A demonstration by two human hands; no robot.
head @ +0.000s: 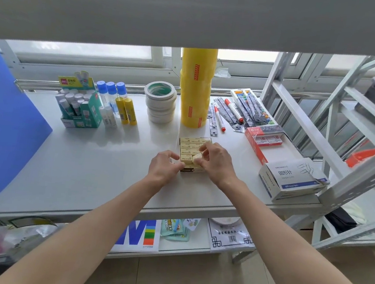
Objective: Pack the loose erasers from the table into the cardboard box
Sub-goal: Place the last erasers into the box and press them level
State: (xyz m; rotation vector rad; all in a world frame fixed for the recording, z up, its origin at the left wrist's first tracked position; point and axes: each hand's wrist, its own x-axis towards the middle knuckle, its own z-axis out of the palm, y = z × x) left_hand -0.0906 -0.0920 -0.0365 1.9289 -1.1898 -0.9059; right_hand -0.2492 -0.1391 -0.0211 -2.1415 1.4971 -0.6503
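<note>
A small cardboard box [188,170] lies open in the middle of the white table [100,169], filled with several cream-coloured erasers [189,145] in rows. My right hand [217,161] pinches one cream eraser [196,158] tilted over the box's near right part. My left hand [164,166] grips the box's near left corner, and something small shows between its fingers, too hidden to name. No loose erasers show on the table.
Behind the box stand a yellow tape stack [195,87], white tape rolls [160,103], glue sticks [125,110] and a green glue box [79,107]. Markers [231,109], a red box [263,141] and a paper-clip box [291,180] lie right. A blue folder [5,127] stands left.
</note>
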